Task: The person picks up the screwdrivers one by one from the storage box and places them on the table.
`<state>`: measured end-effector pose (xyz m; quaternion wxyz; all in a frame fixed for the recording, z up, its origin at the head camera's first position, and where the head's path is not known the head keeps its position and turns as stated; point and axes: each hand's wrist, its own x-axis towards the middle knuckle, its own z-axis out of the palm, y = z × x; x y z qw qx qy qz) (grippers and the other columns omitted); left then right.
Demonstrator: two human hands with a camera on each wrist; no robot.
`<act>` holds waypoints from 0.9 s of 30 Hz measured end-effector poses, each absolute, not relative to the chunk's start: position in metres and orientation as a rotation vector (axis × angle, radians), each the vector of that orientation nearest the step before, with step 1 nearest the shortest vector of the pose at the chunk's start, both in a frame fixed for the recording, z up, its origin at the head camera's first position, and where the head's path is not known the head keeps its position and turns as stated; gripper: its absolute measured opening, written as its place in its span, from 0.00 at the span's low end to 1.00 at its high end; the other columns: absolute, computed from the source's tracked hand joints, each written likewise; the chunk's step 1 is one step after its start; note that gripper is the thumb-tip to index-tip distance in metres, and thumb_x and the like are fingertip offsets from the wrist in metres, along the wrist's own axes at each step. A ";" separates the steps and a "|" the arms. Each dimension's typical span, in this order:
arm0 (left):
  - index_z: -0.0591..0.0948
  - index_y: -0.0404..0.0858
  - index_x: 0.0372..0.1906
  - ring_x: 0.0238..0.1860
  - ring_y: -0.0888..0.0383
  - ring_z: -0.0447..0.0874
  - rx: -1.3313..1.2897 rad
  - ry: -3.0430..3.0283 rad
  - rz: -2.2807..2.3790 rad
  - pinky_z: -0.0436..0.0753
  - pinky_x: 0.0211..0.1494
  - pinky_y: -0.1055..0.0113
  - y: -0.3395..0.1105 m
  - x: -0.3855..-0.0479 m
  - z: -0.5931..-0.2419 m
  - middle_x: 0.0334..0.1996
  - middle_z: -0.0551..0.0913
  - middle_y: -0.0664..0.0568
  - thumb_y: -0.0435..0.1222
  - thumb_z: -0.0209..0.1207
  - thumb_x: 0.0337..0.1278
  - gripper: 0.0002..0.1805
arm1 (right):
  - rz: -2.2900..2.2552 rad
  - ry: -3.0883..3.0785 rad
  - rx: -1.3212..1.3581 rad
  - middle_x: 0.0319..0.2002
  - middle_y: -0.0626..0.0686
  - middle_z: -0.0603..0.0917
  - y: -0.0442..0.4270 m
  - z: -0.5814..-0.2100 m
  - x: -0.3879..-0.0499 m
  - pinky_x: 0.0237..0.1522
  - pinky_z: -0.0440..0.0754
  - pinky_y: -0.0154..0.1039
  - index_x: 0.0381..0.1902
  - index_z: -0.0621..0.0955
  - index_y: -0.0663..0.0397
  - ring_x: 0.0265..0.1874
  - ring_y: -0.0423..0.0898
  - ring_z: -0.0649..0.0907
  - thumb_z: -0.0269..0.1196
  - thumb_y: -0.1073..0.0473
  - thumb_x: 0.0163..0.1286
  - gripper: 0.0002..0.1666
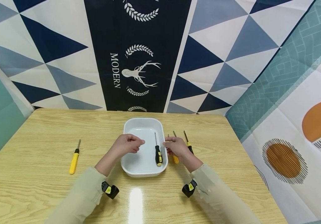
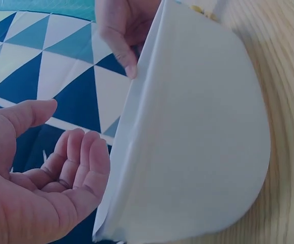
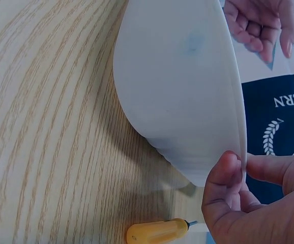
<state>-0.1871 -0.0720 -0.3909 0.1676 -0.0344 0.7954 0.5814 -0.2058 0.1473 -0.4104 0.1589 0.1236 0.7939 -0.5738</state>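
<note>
A white rectangular tray [image 1: 144, 171] rests on the table, with a black-and-yellow screwdriver [image 1: 158, 155] lying along its right side. My right hand [image 1: 178, 147] pinches the tray's right rim, thumb inside and fingers curled outside, as the right wrist view shows. Over the left part of the tray hovers my left hand [image 1: 127, 144]; its fingers are loosely bent and hold nothing. The left wrist view shows the left palm [image 2: 45, 203] facing up beside the tray wall [image 2: 198, 132].
Right of the tray lie several screwdrivers, partly hidden by the right hand; one has a yellow handle [image 3: 157, 231], another a black-and-yellow one [image 1: 189, 147]. Far left on the wooden table [image 1: 37, 193] is a yellow screwdriver [image 1: 74, 161]. Patterned cloth [image 1: 213, 62] hangs behind.
</note>
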 end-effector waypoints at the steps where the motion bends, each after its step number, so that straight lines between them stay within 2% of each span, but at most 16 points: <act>1: 0.80 0.34 0.42 0.34 0.57 0.82 -0.113 2.259 1.646 0.85 0.45 0.62 -0.069 -0.188 -0.391 0.36 0.81 0.45 0.45 0.63 0.54 0.18 | -1.638 2.269 0.358 0.32 0.53 0.79 0.148 -0.411 -0.206 0.26 0.78 0.32 0.55 0.75 0.60 0.23 0.42 0.76 0.58 0.62 0.67 0.19; 5: 0.80 0.35 0.41 0.34 0.57 0.82 -0.141 2.253 1.623 0.85 0.45 0.62 -0.059 -0.189 -0.393 0.36 0.81 0.46 0.44 0.63 0.53 0.18 | -1.640 2.269 0.356 0.31 0.53 0.79 0.148 -0.411 -0.206 0.26 0.78 0.32 0.55 0.76 0.61 0.23 0.43 0.77 0.59 0.62 0.66 0.19; 11: 0.80 0.35 0.40 0.33 0.58 0.82 -0.150 2.249 1.588 0.86 0.39 0.68 -0.047 -0.191 -0.394 0.35 0.81 0.47 0.45 0.64 0.53 0.17 | -1.627 2.292 0.344 0.30 0.53 0.79 0.148 -0.410 -0.205 0.26 0.79 0.32 0.54 0.76 0.60 0.23 0.42 0.76 0.58 0.62 0.67 0.19; 22: 0.80 0.34 0.41 0.34 0.58 0.83 -0.213 2.214 1.537 0.86 0.39 0.69 -0.029 -0.200 -0.398 0.38 0.82 0.45 0.46 0.65 0.51 0.20 | -1.628 2.281 0.352 0.29 0.52 0.78 0.148 -0.408 -0.205 0.26 0.79 0.31 0.54 0.76 0.61 0.23 0.42 0.76 0.58 0.62 0.66 0.19; 27: 0.80 0.34 0.39 0.31 0.59 0.83 -0.246 2.234 1.482 0.85 0.39 0.68 -0.023 -0.204 -0.407 0.36 0.83 0.46 0.47 0.65 0.50 0.20 | -1.634 2.273 0.345 0.29 0.52 0.78 0.148 -0.409 -0.205 0.26 0.79 0.32 0.54 0.76 0.62 0.22 0.42 0.76 0.58 0.63 0.66 0.19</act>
